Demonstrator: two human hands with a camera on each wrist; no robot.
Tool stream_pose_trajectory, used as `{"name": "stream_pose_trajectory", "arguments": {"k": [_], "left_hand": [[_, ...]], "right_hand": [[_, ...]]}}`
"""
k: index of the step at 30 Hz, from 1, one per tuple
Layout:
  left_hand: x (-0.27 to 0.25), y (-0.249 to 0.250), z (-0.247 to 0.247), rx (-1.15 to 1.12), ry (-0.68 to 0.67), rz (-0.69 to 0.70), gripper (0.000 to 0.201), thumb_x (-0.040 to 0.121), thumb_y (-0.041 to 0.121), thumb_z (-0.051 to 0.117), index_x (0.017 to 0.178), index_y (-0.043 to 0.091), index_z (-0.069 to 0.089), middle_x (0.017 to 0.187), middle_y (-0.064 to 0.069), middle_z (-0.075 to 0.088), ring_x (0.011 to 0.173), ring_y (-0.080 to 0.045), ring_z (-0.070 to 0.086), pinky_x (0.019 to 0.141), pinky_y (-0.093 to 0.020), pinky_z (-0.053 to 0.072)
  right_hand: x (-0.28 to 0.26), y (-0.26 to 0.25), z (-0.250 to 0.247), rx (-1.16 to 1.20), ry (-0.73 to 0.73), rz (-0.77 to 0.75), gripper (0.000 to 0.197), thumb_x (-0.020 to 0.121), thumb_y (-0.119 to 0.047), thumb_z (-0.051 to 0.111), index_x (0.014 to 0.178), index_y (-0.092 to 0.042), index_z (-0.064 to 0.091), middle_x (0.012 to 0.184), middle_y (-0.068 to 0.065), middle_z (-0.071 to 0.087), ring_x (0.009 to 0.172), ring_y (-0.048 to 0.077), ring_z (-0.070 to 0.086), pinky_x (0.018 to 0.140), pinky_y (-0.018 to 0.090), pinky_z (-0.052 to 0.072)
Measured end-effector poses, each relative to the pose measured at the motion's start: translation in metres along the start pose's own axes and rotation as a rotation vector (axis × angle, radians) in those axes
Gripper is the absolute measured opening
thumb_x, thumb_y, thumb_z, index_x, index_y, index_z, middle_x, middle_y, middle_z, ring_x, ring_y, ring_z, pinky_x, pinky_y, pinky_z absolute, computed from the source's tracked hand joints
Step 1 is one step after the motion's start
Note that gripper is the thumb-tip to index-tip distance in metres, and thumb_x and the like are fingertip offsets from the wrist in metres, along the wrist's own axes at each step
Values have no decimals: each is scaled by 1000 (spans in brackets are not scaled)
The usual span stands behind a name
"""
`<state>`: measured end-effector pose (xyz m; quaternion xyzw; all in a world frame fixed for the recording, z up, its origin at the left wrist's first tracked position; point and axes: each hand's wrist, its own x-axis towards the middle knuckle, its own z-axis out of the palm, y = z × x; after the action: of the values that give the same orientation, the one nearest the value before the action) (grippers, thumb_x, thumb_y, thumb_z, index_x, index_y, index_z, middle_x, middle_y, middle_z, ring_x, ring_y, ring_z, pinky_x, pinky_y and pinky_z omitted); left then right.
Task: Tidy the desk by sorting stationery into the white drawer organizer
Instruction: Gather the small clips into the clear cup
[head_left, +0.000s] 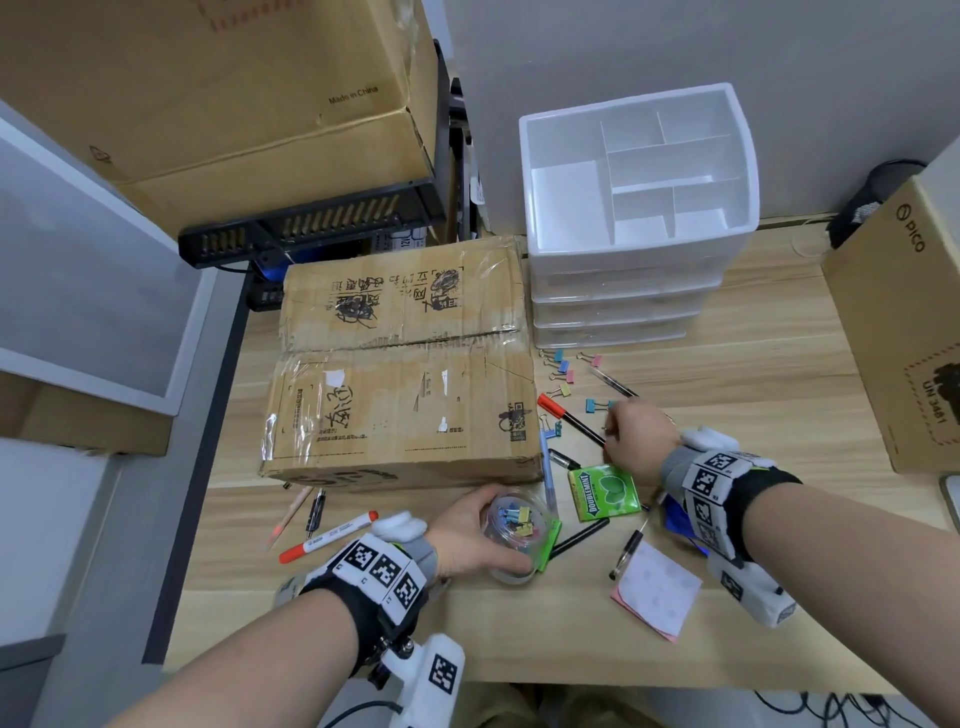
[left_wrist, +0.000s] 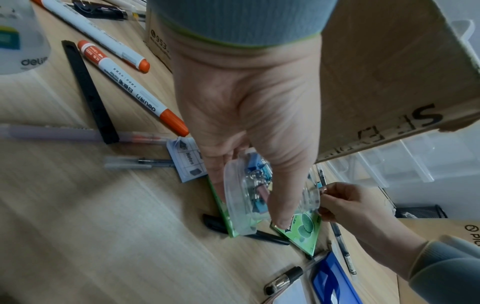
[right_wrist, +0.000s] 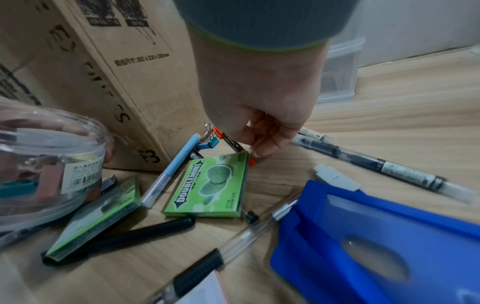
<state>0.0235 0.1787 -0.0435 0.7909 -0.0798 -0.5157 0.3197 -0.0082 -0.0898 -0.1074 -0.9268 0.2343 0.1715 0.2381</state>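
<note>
My left hand (head_left: 480, 535) grips a clear plastic jar (head_left: 519, 525) of coloured binder clips, standing at the desk's front next to the big cardboard box. The left wrist view has the thumb and fingers wrapped round the jar (left_wrist: 241, 197). Further right, my right hand (head_left: 618, 431) is down among loose binder clips (head_left: 563, 371), over a red-capped pen (head_left: 566, 415). Its fingers (right_wrist: 259, 148) are curled and pinch a small binder clip (left_wrist: 322, 188). The white drawer organizer (head_left: 639, 249) stands at the back right, its open top tray empty and its drawers closed.
A taped cardboard box (head_left: 405, 364) fills the desk's left half. Scattered near the hands are a green gum pack (head_left: 605, 491), sticky notes (head_left: 657, 590), orange-capped markers (head_left: 327, 538), several pens and a blue plastic piece (right_wrist: 376, 236). A PICO box (head_left: 898, 322) stands at the right.
</note>
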Motion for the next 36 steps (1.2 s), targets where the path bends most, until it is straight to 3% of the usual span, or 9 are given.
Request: {"name": "stream_pose_trajectory", "arguments": {"k": [3, 9, 12, 15, 20, 23, 26, 31, 36], "left_hand": [[0, -3, 0, -7, 5, -8, 97, 63, 16, 92, 145, 21, 40, 109, 17, 61, 98, 2, 60, 74, 1, 44], [-3, -3, 1, -12, 5, -2, 95, 65, 14, 91, 145, 19, 40, 106, 19, 60, 95, 4, 59, 69, 4, 42], [-3, -4, 0, 1, 6, -2, 94, 65, 15, 91, 145, 19, 41, 110, 15, 61, 101, -2, 60, 72, 3, 42], [-3, -6, -1, 2, 3, -5, 93, 65, 16, 92, 143, 20, 42, 114, 12, 63, 104, -4, 61, 76, 1, 43], [-1, -11, -1, 15, 9, -12, 100, 61, 22, 94, 145, 21, 40, 120, 11, 63, 110, -6, 61, 95, -15, 45], [0, -11, -1, 29, 4, -21, 103, 60, 24, 94, 147, 20, 39, 122, 10, 63, 111, -6, 61, 99, -18, 45], [-1, -9, -2, 39, 1, -25, 98, 63, 22, 93, 145, 21, 40, 122, 9, 63, 111, -7, 60, 96, -16, 44], [-1, -6, -3, 49, -5, -28, 97, 65, 20, 92, 146, 21, 39, 118, 11, 61, 107, -5, 59, 88, -10, 43], [1, -7, -3, 51, 1, -22, 97, 63, 22, 93, 145, 21, 40, 117, 13, 63, 106, -4, 61, 88, -11, 44]], "right_hand": [[0, -2, -7, 220, 88, 113, 9, 84, -7, 55, 88, -15, 58, 91, 6, 61, 83, 27, 58, 68, 28, 40], [10, 0, -14, 475, 96, 215, 21, 91, -1, 43, 105, -13, 54, 92, 11, 61, 84, 31, 59, 72, 34, 47], [15, -2, -11, 737, 66, 259, 22, 94, 1, 39, 102, -12, 55, 89, 15, 61, 70, 23, 55, 61, 29, 48], [20, -2, -11, 890, 77, 310, 11, 91, -6, 49, 91, -9, 60, 79, 10, 59, 72, 25, 55, 70, 40, 56], [23, 2, -12, 524, 139, 293, 8, 94, -11, 47, 96, -10, 55, 90, 9, 59, 89, 30, 56, 77, 30, 41], [22, 2, -11, 263, 96, 287, 8, 91, -16, 51, 97, -17, 56, 90, 6, 62, 83, 30, 55, 72, 30, 41], [17, 1, -13, 96, 97, 243, 11, 85, -23, 57, 95, -22, 53, 86, 3, 64, 76, 27, 59, 63, 30, 43], [17, -1, -11, -92, 75, 157, 19, 86, -34, 58, 102, -23, 56, 94, 3, 64, 77, 25, 59, 63, 29, 44], [16, -4, -9, -100, 24, 142, 12, 84, -28, 58, 94, -22, 61, 82, 0, 63, 70, 21, 59, 56, 27, 43]]}}
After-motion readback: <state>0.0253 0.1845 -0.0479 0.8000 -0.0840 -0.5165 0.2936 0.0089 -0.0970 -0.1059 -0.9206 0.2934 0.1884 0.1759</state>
